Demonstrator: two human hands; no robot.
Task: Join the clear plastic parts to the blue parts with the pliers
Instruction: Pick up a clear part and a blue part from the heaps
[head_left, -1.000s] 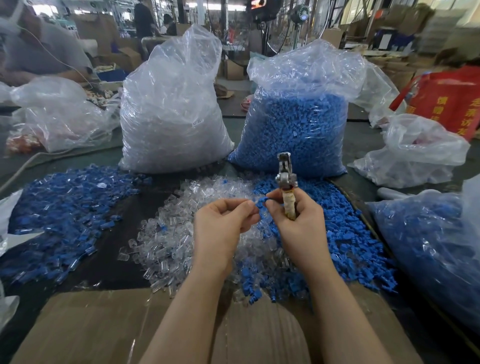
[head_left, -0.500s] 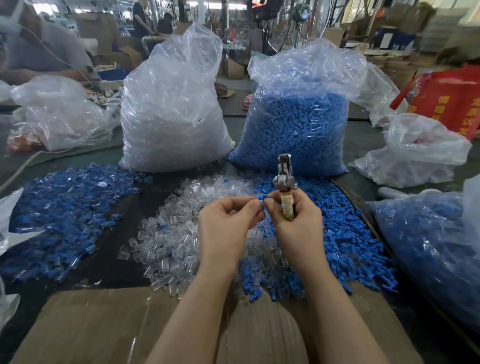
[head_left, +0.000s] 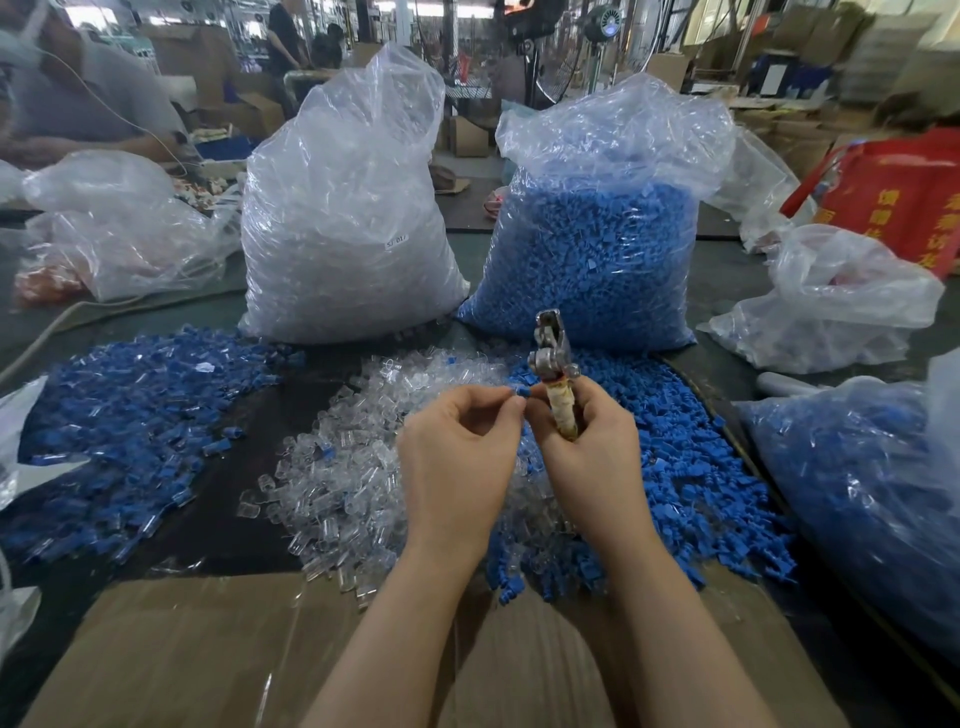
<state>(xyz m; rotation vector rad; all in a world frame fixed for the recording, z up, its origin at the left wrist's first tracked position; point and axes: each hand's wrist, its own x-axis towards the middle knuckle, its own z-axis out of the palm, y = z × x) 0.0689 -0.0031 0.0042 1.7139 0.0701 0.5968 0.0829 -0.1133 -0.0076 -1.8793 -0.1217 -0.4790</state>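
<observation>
Both forearms reach forward side by side. The left hand (head_left: 457, 457) pinches a small blue part (head_left: 521, 391) at its fingertips; just beside it, the right hand (head_left: 587, 452) grips the pliers (head_left: 553, 374) upright.

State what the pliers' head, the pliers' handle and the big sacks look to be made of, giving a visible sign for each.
Pliers' head: bare metal, likely steel; grey and glinting.
Pliers' handle: a yellowish, worn wrapping, perhaps tape or cloth; material unclear.
Sacks: thin clear plastic film; crinkled, shiny, contents showing through.
</observation>
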